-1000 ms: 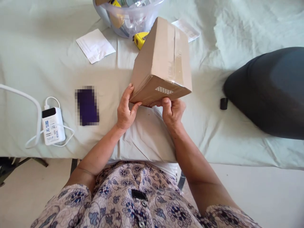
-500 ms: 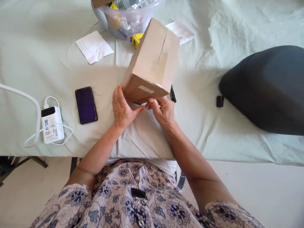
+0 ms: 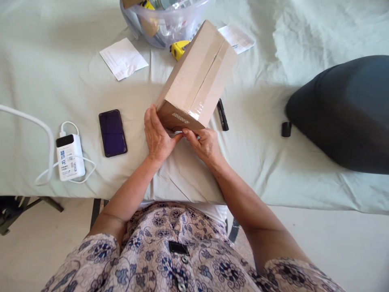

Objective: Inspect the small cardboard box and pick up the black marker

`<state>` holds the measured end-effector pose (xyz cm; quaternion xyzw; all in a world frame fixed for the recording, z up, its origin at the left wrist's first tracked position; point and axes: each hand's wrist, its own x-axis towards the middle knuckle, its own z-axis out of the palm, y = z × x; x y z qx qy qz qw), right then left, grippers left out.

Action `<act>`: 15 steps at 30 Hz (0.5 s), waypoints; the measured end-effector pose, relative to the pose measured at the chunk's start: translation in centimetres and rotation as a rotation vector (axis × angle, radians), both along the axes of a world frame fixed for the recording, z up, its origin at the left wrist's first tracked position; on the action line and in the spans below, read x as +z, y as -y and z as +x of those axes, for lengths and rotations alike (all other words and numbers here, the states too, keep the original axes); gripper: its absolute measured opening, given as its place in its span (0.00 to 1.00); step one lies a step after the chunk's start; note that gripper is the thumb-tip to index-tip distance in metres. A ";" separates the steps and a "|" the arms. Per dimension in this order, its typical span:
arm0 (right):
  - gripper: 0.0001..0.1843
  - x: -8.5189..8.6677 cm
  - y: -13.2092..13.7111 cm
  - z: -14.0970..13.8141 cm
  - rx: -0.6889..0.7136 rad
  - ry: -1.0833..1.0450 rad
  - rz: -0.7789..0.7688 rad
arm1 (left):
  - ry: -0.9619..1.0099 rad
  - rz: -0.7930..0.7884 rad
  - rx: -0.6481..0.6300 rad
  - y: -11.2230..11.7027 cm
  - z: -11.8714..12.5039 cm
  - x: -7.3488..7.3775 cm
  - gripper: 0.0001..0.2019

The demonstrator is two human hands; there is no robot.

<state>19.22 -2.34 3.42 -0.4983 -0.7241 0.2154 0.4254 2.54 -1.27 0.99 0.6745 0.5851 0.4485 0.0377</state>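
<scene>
A brown cardboard box (image 3: 197, 77), sealed with clear tape along its top seam, is tilted with its near end toward me. My left hand (image 3: 158, 138) grips its near left corner, the thumb reaching along the bottom edge. Under the near right edge, my right hand (image 3: 206, 145) has its thumb against the box and its fingers curled beneath. The two thumbs almost meet below the end face, which carries a white printed pattern. The box's underside and some fingertips are hidden. Close to my right hand lies a black marker (image 3: 223, 115).
Behind the box stand a clear plastic tub (image 3: 173, 24) of odds and ends and a yellow tape measure (image 3: 178, 49). Papers (image 3: 124, 59) lie nearby. On the left are a phone (image 3: 112, 133) and a white power bank (image 3: 71, 158) with cable. A large black object (image 3: 346, 117) and small black cap (image 3: 286, 129) sit right.
The box has turned slightly and its far end has swung right. My right thumb has come in against its near bottom edge. More of the marker shows.
</scene>
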 end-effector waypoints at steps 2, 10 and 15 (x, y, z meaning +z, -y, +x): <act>0.37 -0.2 -0.1 0.1 -0.002 0.008 -0.013 | -0.008 -0.002 -0.005 -0.2 -0.2 -0.1 0.58; 0.36 -0.8 -0.3 -0.1 -0.038 0.034 0.083 | -0.029 -0.040 0.030 -1.0 -0.3 -0.1 0.56; 0.36 -0.9 -0.5 -0.1 -0.036 0.009 0.137 | -0.047 0.002 0.050 -1.1 -0.2 -0.2 0.58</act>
